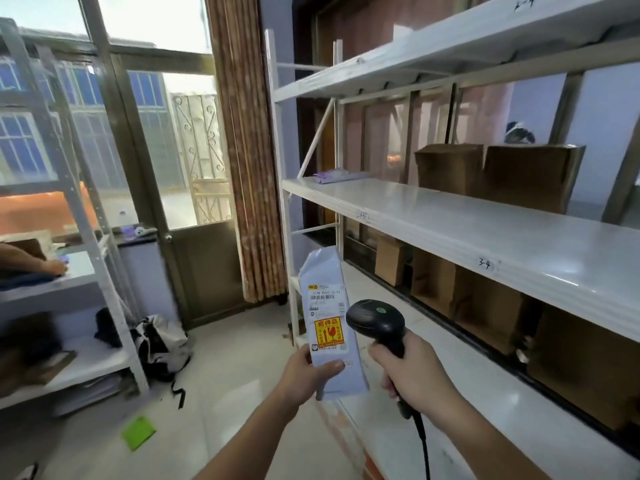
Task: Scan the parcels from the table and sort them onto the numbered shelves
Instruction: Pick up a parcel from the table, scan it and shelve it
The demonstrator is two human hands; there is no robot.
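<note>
Head view: parcel (329, 320) beside shelf edge (485, 263)

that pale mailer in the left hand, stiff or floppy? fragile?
The pale mailer stands upright above the left hand, which grips only its lower end, so it is probably fairly stiff. Its yellow sticker shows a broken-glass symbol, so the contents may be fragile. It looks light for its size.
</note>
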